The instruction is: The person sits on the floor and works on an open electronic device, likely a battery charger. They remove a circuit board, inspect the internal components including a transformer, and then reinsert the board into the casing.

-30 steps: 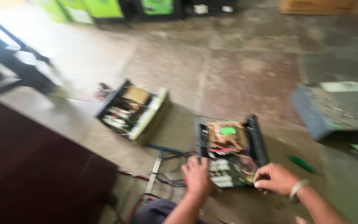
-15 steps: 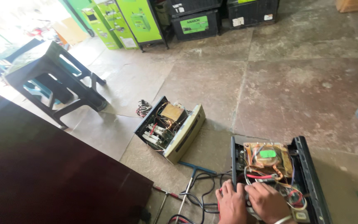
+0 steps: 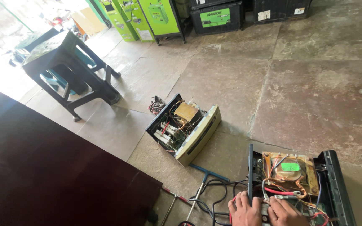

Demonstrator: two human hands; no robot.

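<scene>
Both hands, left hand (image 3: 244, 209) and right hand (image 3: 285, 212), lay flat, fingers extended, gripping nothing, on the wiring inside your open black inverter case (image 3: 336, 184) on the floor (image 3: 315, 96).

Both hands — left hand (image 3: 244, 210), right hand (image 3: 284, 212) — pressed into open black inverter chassis (image 3: 334, 184); second opened unit (image 3: 185, 125) nearby.

Sharp daylight, glare upper left
</scene>
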